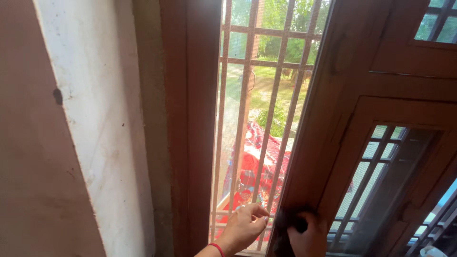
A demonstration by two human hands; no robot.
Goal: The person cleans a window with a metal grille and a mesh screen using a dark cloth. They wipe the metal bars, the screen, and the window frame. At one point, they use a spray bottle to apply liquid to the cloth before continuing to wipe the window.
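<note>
A: Head view first. What are the hands doing, low in the frame?

B: The left hand (243, 224) sits at the bottom centre with a red thread on its wrist. Its fingers (261, 210) are loosely curled and close together, the tips touching the mesh screen (259, 102) and the metal grille (247, 90) behind it. It grips nothing that I can make out.

A: And the other?

B: The right hand (307, 235) is just right of it, at the bottom edge, curled against the lower edge of the wooden window shutter (333, 143). There's a dark patch under the fingers; I cannot tell whether it is a cloth or shadow, so I cannot say if the hand is clasping anything.

A: Where does the shutter lie?

B: It runs slantwise from the upper right down to the bottom centre, swung part open, with glass panes lower right. The wooden frame post (190, 119) stands upright left of centre, and the whitewashed wall (95, 119) fills the left side.

A: Beyond the grille?

B: A red patterned cloth (254, 164) in the lower middle, grass and green trees (276, 28) along the top.
</note>
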